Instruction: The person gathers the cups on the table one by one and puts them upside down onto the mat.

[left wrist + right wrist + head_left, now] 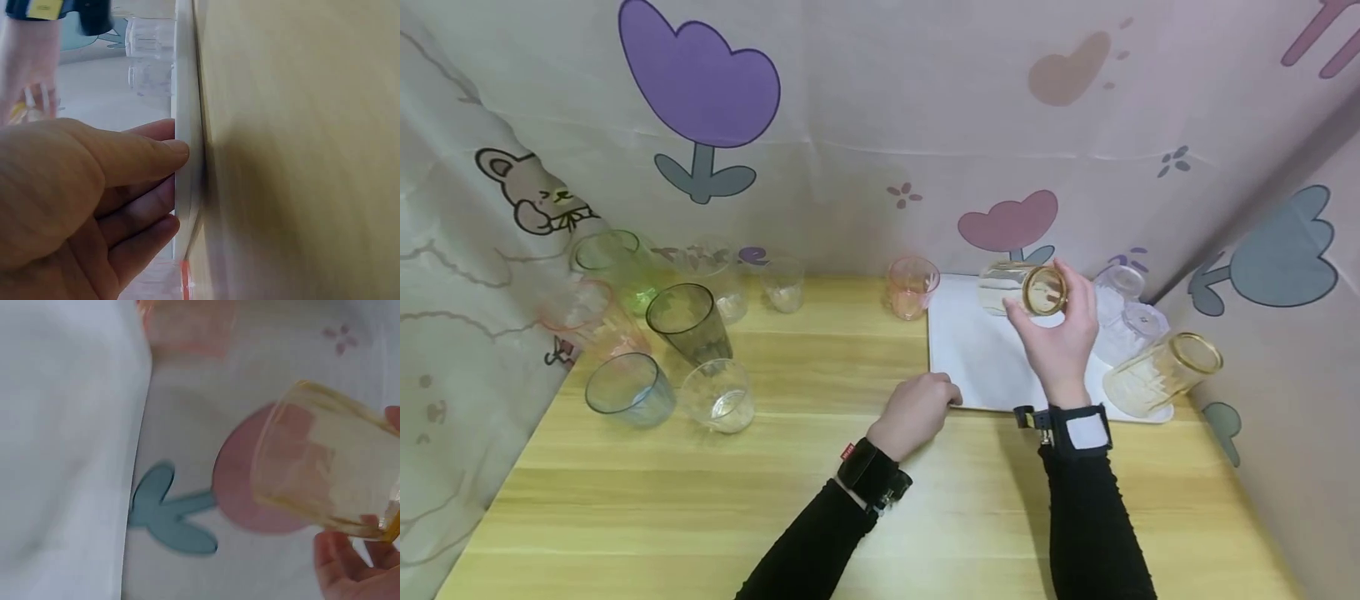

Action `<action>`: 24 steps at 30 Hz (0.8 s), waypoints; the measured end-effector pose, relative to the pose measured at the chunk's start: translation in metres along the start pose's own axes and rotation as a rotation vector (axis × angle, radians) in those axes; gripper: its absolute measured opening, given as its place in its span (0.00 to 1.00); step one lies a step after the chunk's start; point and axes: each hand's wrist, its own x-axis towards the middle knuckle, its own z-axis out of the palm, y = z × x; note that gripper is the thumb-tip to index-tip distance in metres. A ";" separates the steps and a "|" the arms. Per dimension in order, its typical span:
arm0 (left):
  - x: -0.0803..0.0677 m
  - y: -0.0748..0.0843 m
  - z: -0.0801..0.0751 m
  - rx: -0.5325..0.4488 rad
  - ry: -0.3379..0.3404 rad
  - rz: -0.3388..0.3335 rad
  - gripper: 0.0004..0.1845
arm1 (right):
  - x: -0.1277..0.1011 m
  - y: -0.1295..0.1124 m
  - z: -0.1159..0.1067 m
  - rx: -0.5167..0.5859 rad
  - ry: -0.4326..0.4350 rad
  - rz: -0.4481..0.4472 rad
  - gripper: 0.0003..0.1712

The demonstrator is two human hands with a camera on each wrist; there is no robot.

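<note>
My right hand (1063,329) grips a yellow-tinted glass (1006,287) near its gold rim. The glass lies on its side in the air over the white tray (981,350); in the right wrist view the glass (325,459) is clear of the tray surface. My left hand (917,408) is at the tray's front left corner. Close up, the left thumb and fingers (147,156) pinch the tray's rim (187,187). Another yellow glass (1150,379) and two clear glasses (1123,283) stand at the tray's right end.
A small pink glass (913,292) stands just left of the tray. On the table's left side are several glasses, among them a grey one (692,329), a blue one (632,396), a green one (625,271) and a clear one (718,400). A printed curtain (850,100) hangs behind.
</note>
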 end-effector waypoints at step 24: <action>-0.003 -0.008 -0.002 -0.114 -0.024 -0.022 0.21 | 0.089 0.082 -0.013 -0.449 -0.438 0.355 0.44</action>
